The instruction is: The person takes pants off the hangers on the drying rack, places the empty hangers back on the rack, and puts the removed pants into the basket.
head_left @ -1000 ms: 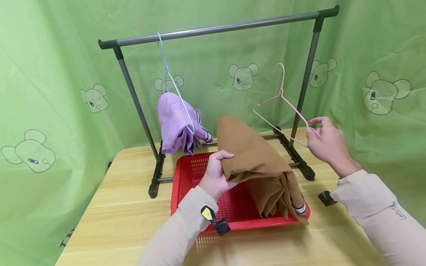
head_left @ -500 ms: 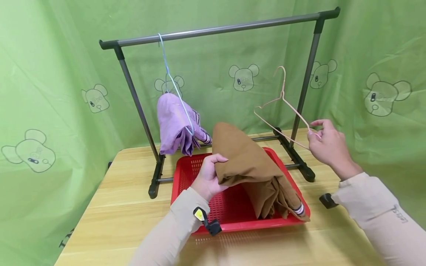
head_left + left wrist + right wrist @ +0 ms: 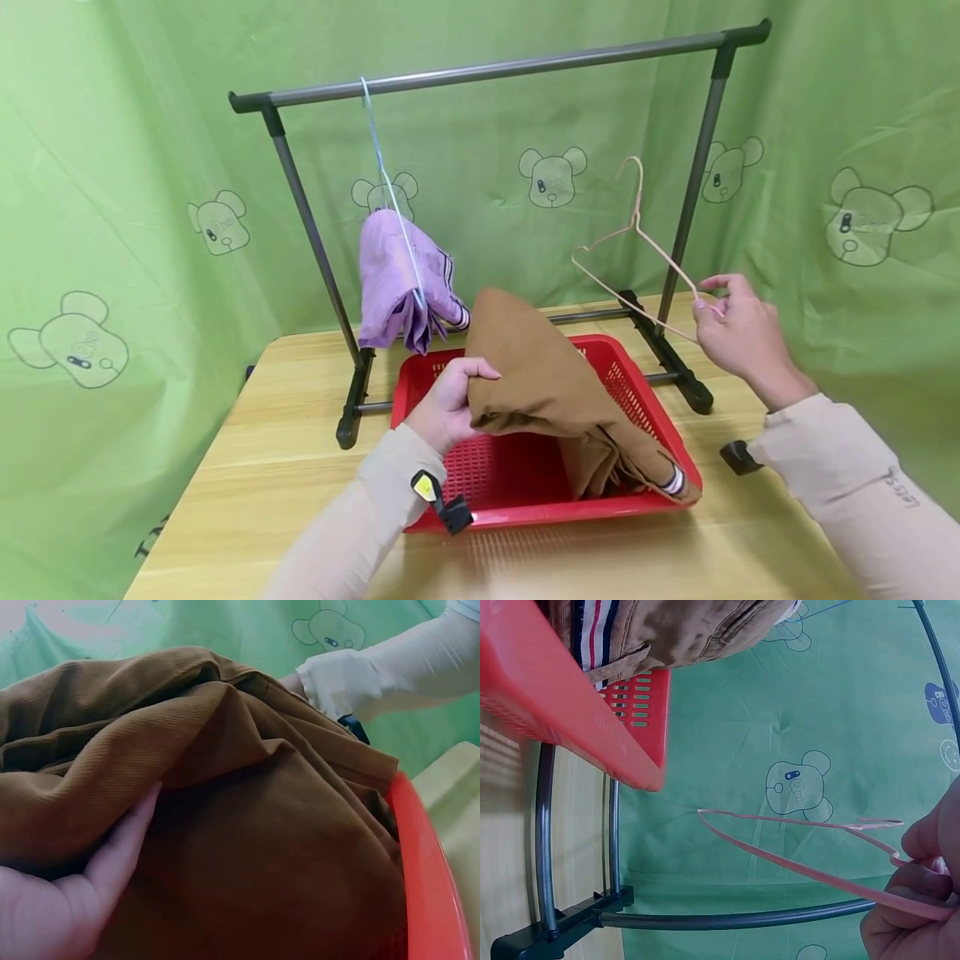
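My left hand [image 3: 448,404] grips one end of a folded brown garment [image 3: 534,362], thumb on top of the cloth. The garment slants down to the right over a red plastic basket [image 3: 547,517], its striped end lying at the basket's right front corner. In the left wrist view, my left thumb lies along a fold and the other fingers are hidden by cloth. Off to the right, my right hand [image 3: 738,329] pinches a corner of a pink wire hanger [image 3: 637,218]. Nothing hangs on this hanger, its hook points up, and it stays apart from the garment.
A dark metal clothes rack [image 3: 525,67] stands behind and around the basket on a wooden table [image 3: 277,467]. On its left part, a light blue hanger [image 3: 378,158] carries a folded purple garment [image 3: 397,262]. Green curtain [image 3: 465,158] surrounds the table.
My left hand has moved left and down, drawing the brown garment's upper end lower over the basket. My right hand and the pink hanger have shifted only slightly downward.
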{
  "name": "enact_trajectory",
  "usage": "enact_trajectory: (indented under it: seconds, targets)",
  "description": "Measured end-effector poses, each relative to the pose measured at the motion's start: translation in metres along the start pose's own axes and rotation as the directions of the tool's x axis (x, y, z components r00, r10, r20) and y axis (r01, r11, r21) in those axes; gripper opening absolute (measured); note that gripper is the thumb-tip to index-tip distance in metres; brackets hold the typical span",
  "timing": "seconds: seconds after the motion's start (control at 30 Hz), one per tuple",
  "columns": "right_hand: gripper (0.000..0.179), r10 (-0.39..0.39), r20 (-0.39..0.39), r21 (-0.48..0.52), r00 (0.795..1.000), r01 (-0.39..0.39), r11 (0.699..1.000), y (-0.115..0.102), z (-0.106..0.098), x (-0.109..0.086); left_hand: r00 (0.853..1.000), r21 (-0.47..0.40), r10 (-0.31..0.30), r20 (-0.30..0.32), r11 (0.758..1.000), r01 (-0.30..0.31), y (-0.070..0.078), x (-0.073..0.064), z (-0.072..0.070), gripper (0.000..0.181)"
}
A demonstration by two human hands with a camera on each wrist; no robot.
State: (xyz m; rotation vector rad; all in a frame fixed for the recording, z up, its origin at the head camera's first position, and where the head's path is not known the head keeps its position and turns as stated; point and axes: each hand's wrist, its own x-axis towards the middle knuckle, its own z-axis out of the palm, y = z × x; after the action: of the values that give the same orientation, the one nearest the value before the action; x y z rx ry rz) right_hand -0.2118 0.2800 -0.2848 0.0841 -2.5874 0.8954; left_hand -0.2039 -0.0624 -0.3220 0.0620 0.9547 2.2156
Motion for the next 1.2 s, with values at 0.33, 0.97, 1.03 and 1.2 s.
enact_trajectory:
  seconds: [0.33,0.97,1.03,1.2]
  targets:
    - [0.04,-0.004,-0.004,0.003,1.0,0.004,1.0,0.0,-0.001,0.0,0.998,0.021,-0.067,0.019,0.998,0.066,0.004,-0.01,-0.014,0.031]
    - [0.039,-0.021,-0.011,-0.02,1.0,0.021,1.0,0.0,-0.004,0.001,0.996,0.075,-0.076,-0.053,0.994,0.08,0.002,-0.024,-0.034,0.023]
    - [0.039,-0.021,-0.015,-0.023,1.0,0.021,1.0,-0.001,-0.004,0.0,0.995,0.082,-0.076,-0.057,0.993,0.081,0.001,-0.026,-0.037,0.022]
    - [0.039,-0.019,-0.022,-0.024,1.0,0.018,1.0,0.0,-0.005,-0.001,0.996,0.087,-0.068,-0.06,0.993,0.074,0.0,-0.032,-0.042,0.022]
